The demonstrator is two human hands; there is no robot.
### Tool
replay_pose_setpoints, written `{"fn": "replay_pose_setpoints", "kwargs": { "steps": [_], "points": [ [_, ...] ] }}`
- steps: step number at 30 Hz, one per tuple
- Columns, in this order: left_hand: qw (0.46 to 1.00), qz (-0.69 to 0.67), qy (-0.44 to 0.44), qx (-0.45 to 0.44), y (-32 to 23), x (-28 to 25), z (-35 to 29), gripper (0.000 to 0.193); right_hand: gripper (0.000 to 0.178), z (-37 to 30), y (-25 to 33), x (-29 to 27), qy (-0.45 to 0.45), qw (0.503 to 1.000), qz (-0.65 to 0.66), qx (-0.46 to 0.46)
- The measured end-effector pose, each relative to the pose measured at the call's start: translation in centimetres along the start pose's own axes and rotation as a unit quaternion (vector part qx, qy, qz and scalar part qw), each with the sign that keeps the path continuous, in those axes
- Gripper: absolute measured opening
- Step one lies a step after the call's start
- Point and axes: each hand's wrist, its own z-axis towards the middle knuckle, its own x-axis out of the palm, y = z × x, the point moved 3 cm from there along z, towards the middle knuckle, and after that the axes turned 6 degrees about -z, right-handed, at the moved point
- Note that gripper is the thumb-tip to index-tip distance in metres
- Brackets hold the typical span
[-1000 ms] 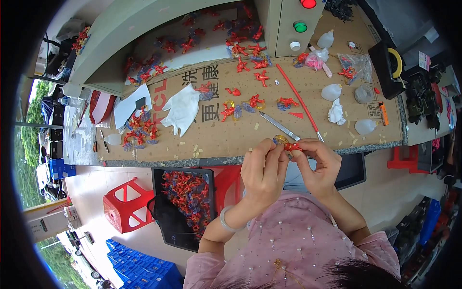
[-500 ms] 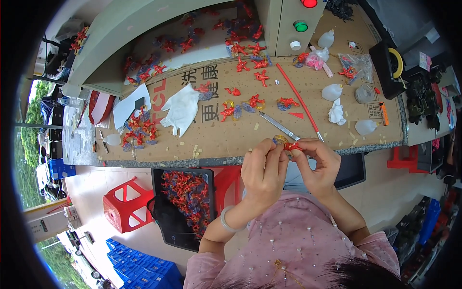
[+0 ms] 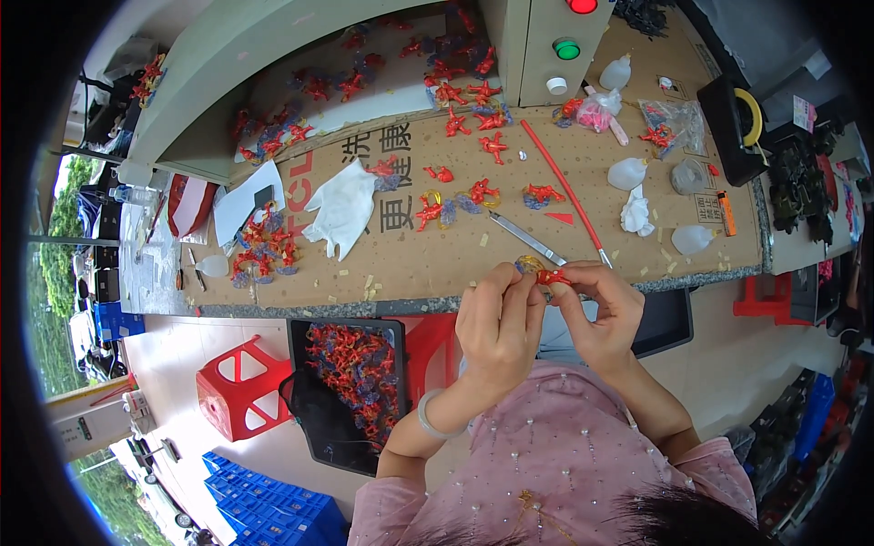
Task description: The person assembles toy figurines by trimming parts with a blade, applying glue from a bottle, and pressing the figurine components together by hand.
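Between my hands, just over the table's near edge, is a small red plastic figure (image 3: 550, 277) with a clear yellow and bluish part (image 3: 527, 264) on its left side. My left hand (image 3: 497, 318) pinches the figure's left end, and my right hand (image 3: 603, 309) grips its red body between thumb and fingers. My fingers hide much of it. Beyond them, metal tweezers (image 3: 528, 238) lie on the cardboard, and a long red stick (image 3: 564, 191) lies to their right. Similar red figures (image 3: 543, 193) with translucent blue parts are scattered farther back.
A white glove (image 3: 342, 209) and a pile of figures (image 3: 265, 244) lie at the left. Squeeze bottles (image 3: 627, 173) and an orange cutter (image 3: 726, 214) stand or lie to the right. Below the table edge are a black bin (image 3: 355, 382) full of figures and a red stool (image 3: 238, 387).
Almost nothing differs. Both hands keep the same pinch on the red figure at the same place, and the things on the table lie as before.
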Motion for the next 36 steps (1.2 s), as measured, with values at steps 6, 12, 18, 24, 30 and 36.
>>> {"fn": "replay_pose_setpoints", "kwargs": {
  "steps": [6, 12, 18, 24, 30, 36],
  "points": [
    [1.000, 0.000, 0.012, -0.015, 0.5, -0.4, 0.3, 0.028, 0.015, 0.0, -0.5, -0.3, 0.004, 1.000, -0.006, -0.022],
    [0.995, -0.084, 0.020, -0.046, 0.5, -0.9, 0.5, 0.042, 0.015, 0.6, -1.5, -0.4, -0.006, 0.997, 0.071, 0.030],
    [0.763, -0.534, 0.066, -0.359, 4.0, -0.7, -0.4, 0.053, 0.017, 2.3, -3.7, -0.8, 0.089, 0.983, 0.160, 0.017],
    [0.689, -0.575, 0.203, -0.391, 4.3, -0.3, -0.6, 0.053, 0.016, 2.2, -4.1, -0.5, 0.140, 0.975, 0.171, 0.035],
    [0.675, -0.577, 0.240, -0.392, 4.3, -0.2, -0.7, 0.055, 0.018, 2.4, -3.7, -0.7, 0.166, 0.968, 0.186, 0.041],
    [0.578, -0.638, 0.286, -0.422, 3.6, 0.2, -1.0, 0.069, 0.026, 3.1, -2.9, -0.7, 0.235, 0.959, 0.153, 0.032]
  ]
}}
